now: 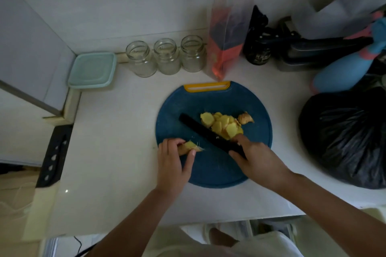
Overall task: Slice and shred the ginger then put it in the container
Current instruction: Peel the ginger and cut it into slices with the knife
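Observation:
A round blue cutting board (215, 169) with a yellow handle lies on the white counter. A pile of yellow ginger slices (222, 124) sits on its upper middle, with a knobby unpeeled ginger piece (246, 118) to their right. My left hand (174, 165) holds a ginger chunk (189, 146) at the board's left edge. My right hand (254, 156) grips the handle of a black knife (200, 128), whose blade lies against the left side of the slices. A light blue lidded container (93, 70) stands at the back left.
Three empty glass jars (167, 56) line the back wall beside an orange and clear bag (226, 46). A black plastic bag (346, 135) fills the right side, with a blue bottle (344, 69) and dark items behind it. A black knife sheath (54, 156) lies at the counter's left edge.

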